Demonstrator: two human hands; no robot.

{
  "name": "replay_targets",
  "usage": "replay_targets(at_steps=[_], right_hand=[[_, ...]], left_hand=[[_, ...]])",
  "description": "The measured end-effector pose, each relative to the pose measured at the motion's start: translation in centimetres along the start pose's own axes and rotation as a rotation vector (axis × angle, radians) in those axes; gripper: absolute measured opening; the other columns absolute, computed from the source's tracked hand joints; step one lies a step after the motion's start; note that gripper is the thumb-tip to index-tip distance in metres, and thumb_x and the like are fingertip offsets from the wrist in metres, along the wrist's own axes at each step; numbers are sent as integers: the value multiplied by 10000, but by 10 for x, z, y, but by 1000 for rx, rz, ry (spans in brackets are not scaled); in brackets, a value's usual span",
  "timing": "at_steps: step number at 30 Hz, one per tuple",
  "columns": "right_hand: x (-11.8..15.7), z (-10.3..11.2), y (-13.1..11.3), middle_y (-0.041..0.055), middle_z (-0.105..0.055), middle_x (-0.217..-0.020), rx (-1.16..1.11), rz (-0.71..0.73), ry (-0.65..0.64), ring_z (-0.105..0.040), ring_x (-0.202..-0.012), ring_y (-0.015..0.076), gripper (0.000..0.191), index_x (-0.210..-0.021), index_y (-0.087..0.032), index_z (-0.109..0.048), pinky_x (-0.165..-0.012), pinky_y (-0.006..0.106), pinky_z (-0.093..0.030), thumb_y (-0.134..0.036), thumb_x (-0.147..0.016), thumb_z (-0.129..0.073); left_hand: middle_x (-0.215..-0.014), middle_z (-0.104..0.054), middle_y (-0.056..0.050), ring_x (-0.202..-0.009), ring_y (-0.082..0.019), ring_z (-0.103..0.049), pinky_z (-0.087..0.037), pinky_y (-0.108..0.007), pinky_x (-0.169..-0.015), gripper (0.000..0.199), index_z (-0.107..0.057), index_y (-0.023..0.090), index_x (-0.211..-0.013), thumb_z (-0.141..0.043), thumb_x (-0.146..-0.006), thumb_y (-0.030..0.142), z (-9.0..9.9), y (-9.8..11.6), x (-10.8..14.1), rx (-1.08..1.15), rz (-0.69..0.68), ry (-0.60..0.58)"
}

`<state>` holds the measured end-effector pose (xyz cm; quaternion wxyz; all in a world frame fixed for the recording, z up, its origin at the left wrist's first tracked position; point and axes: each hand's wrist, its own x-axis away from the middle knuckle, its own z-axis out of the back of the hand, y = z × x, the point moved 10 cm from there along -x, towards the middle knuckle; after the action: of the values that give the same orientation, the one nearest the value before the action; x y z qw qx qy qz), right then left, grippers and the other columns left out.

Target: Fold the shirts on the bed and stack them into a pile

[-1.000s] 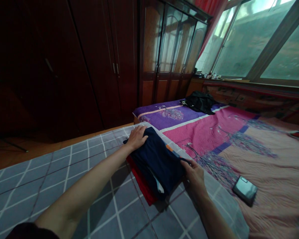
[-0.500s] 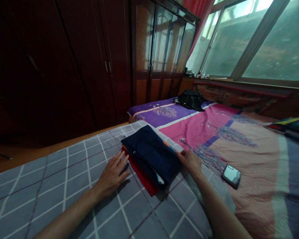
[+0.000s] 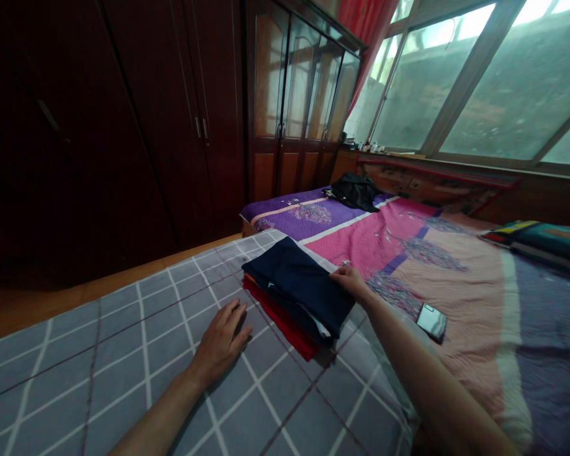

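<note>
My left hand (image 3: 221, 345) lies open on the grey sheet (image 3: 118, 354), at 7 o'clock from the folded clothes (image 3: 297, 291); my right hand (image 3: 351, 282) touches their edge, grip unclear.

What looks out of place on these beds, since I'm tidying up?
The crumpled black cloth bundle lies heaped on the purple quilt at the far end, unlike the folded navy clothing stack. The red cloth beneath juts out unevenly.

Right hand (image 3: 354, 282) on edge of folded navy garment (image 3: 299, 285) atop red cloth (image 3: 278, 326); left hand (image 3: 221, 345) lies open on grey checked bedcover (image 3: 123, 342), just beside the pile; phone (image 3: 431, 322) on pink quilt (image 3: 456, 272).
</note>
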<state>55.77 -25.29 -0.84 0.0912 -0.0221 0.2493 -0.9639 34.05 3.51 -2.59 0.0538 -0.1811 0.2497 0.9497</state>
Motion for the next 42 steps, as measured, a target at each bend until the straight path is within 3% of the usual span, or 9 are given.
replay_targets(at_steps=[7, 10, 14, 21, 25, 29, 33, 37, 42], right_hand=[[32, 27, -50, 149, -536, -1226, 101, 161, 320, -452, -1173, 286, 344, -1127, -112, -591, -980, 451, -362, -327, -860, -561], [64, 20, -95, 116, -499, -1287, 136, 355, 293, -414, -1208, 254, 374, -1124, -149, -610, -1018, 379, -324, -385, -837, -574], [103, 8, -127, 65, -612, -1066, 177, 506, 174, -532, -1020, 218, 259, -993, -187, -667, -899, 321, -404, -367, -832, -571], [138, 8, -88, 65, -636, -890, 325, 331, 79, -590, -875, 228, 265, -988, -174, -659, -755, 327, -421, -343, -873, -491], [147, 13, -77, 42, -654, -814, 326, 265, 123, -622, -787, 211, 260, -853, -210, -653, -657, 304, -406, -314, -899, -419], [151, 35, -97, 47, -650, -768, 290, 355, 273, -619, -711, 197, 234, -810, -223, -632, -614, 291, -403, -304, -883, -425], [168, 30, -122, 56, -626, -750, 323, 522, 345, -601, -709, 198, 215, -823, -222, -634, -618, 294, -409, -258, -885, -431], [181, 7, -125, 51, -596, -702, 378, 574, 247, -581, -661, 195, 222, -693, -228, -612, -555, 286, -391, -319, -870, -512], [156, 46, -126, 69, -639, -870, 168, 517, 360, -607, -820, 211, 300, -888, -223, -660, -693, 307, -453, -463, -890, -480]], left_hand=[[-1386, -444, -135, -1273, -274, -411, -362, -447, -1060, 488, -463, 155, -1329, -509, -885, 352, -1, 6, -1, -27, -15, -36], [-1383, -445, -135, -1272, -271, -411, -362, -444, -1060, 492, -453, 152, -1335, -510, -887, 345, 0, 7, -1, -16, -17, -29], [-1359, -466, -131, -1256, -256, -426, -375, -427, -1053, 465, -461, 146, -1323, -514, -886, 296, 5, 9, 0, 13, -40, -6], [-1257, -533, -89, -1190, -192, -479, -390, -332, -1030, 337, -521, 166, -1248, -428, -925, 185, 39, 28, -55, -85, -110, 101], [-1241, -534, -69, -1108, -205, -538, -439, -321, -940, 338, -585, 215, -1168, -438, -885, 103, 28, 44, -112, -257, -160, 5], [-1035, -623, -52, -923, -204, -621, -485, -309, -799, 247, -659, 208, -925, -434, -882, 115, 17, 42, -145, -283, -130, -43], [-1065, -618, -61, -986, -209, -602, -474, -305, -806, 274, -601, 200, -1066, -366, -931, 163, 27, 30, -145, -296, -73, 5], [-1063, -630, -52, -970, -203, -609, -470, -308, -835, 267, -645, 212, -998, -416, -889, 128, 35, 16, -130, -303, -60, -17], [-1250, -555, -100, -1150, -236, -516, -391, -375, -980, 339, -633, 177, -1095, -400, -862, 94, 43, 34, -124, -299, -53, 33]])
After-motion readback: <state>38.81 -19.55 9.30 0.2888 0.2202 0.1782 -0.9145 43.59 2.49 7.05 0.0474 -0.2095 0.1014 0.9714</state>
